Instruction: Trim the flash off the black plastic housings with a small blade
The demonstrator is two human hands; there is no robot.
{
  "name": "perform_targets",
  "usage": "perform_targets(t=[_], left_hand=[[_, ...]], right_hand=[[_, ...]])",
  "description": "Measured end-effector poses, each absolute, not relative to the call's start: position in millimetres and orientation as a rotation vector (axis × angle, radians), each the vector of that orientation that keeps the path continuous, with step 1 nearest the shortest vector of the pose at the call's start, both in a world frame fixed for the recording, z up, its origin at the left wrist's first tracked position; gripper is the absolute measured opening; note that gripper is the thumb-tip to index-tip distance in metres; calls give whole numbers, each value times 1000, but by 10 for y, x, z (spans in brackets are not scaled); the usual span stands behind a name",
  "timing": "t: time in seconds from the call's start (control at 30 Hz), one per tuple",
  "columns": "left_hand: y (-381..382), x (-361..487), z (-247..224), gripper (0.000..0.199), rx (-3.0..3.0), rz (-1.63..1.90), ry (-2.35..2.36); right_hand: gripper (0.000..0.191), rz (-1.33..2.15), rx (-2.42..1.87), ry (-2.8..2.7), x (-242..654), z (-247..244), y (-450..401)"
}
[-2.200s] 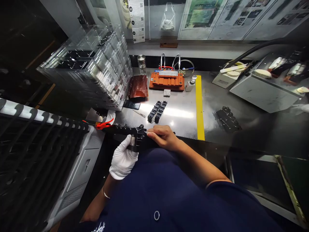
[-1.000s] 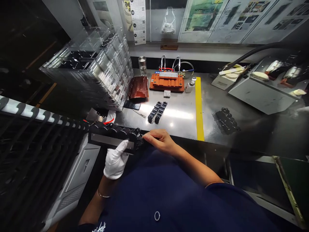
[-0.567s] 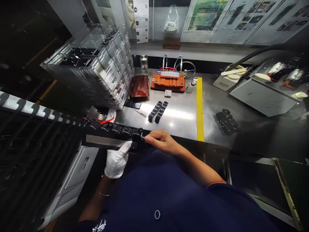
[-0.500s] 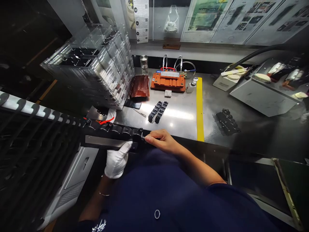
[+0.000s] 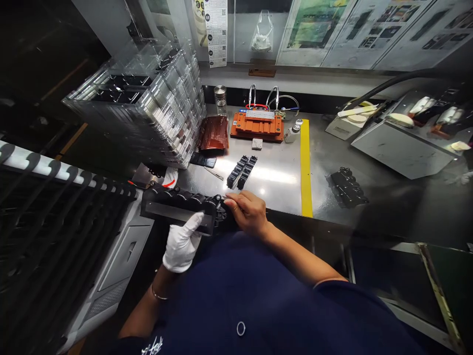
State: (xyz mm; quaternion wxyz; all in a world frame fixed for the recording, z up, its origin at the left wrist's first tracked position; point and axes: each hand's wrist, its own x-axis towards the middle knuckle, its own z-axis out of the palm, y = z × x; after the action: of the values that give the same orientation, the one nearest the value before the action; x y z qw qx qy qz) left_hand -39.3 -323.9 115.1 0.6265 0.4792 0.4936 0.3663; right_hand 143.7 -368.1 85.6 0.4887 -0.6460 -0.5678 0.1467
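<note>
My left hand (image 5: pixel 182 248), in a white glove, holds a long black moulded plastic part (image 5: pixel 177 203) in front of my body, thumb pressed on its flat face. Rounded lobes run along the part's upper edge, and a grey strip lies along its face. My bare right hand (image 5: pixel 249 213) is closed in a pinch at the part's right end. What sits between those fingertips is too small to make out. Two narrow black ribbed pieces (image 5: pixel 242 171) lie side by side on the metal bench (image 5: pixel 281 192) beyond my hands.
Stacked clear trays (image 5: pixel 166 108) stand at the left, beside a brown-red sheet (image 5: pixel 214 133). An orange fixture (image 5: pixel 257 124), a small bottle (image 5: pixel 292 133) and a glass jar (image 5: pixel 220 98) are at the back. Right of the yellow tape (image 5: pixel 306 167) lies another black part (image 5: pixel 346 186).
The black part has shifted slightly right and tilted, so its right end shows more. My right hand has turned at the wrist, still pinched near that end.
</note>
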Motion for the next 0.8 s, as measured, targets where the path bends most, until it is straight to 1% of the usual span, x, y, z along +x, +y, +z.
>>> perform_targets(t=[0.03, 0.1, 0.27, 0.37, 0.43, 0.57, 0.63, 0.7, 0.8], left_hand=[[-3233, -384, 1160, 38, 1076, 836, 1124], [-3220, -368, 1184, 37, 1034, 805, 1150], [-3189, -392, 1180, 41, 1063, 737, 1195], [-3186, -413, 1154, 41, 1140, 742, 1191], [-3191, -395, 1181, 37, 1149, 746, 1212], [-3210, -297, 1339, 20, 1040, 745, 1252], [-3217, -257, 1409, 17, 1000, 743, 1270], [-3223, -239, 1434, 17, 985, 745, 1289], [-3228, -237, 1392, 24, 954, 774, 1308]], right_hand=[[42, 252, -1630, -1374, 1448, 842, -3679], [41, 194, -1680, -1396, 1487, 836, -3680], [35, 423, -1540, -1592, 1557, 892, -3718], [40, 408, -1533, -1691, 1528, 926, -3734], [43, 356, -1550, -1709, 1494, 941, -3734], [43, 353, -1576, -1686, 1452, 957, -3722], [43, 352, -1579, -1681, 1450, 965, -3716], [43, 355, -1579, -1678, 1451, 972, -3711], [43, 380, -1599, -1669, 1431, 975, -3715]])
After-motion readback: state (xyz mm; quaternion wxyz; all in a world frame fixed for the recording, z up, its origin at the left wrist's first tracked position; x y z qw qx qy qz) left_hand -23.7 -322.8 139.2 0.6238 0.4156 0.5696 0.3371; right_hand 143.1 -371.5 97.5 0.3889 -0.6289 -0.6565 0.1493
